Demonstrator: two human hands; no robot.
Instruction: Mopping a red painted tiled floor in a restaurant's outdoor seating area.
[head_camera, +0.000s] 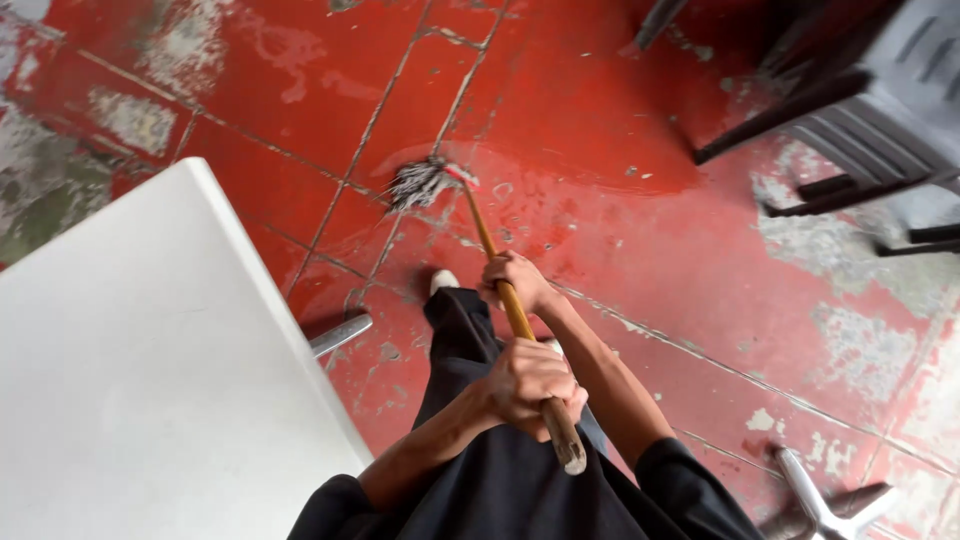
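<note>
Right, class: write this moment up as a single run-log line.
left hand: grips mop handle near top | right hand: grips it lower | mop head: on wet red floor | white table: left

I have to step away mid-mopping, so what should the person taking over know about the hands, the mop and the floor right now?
Left hand: closed around the top of the wooden mop handle, near its end.
Right hand: gripping the handle lower down, arm stretched forward.
Mop head: grey strands pressed on the red tiled floor, ahead of the person's foot.
Done: the tiles around and right of the mop head look wet and glossy.
Left: the tiles near the white table and by the dark plastic chairs look dull and dry, with worn grey patches.
</note>
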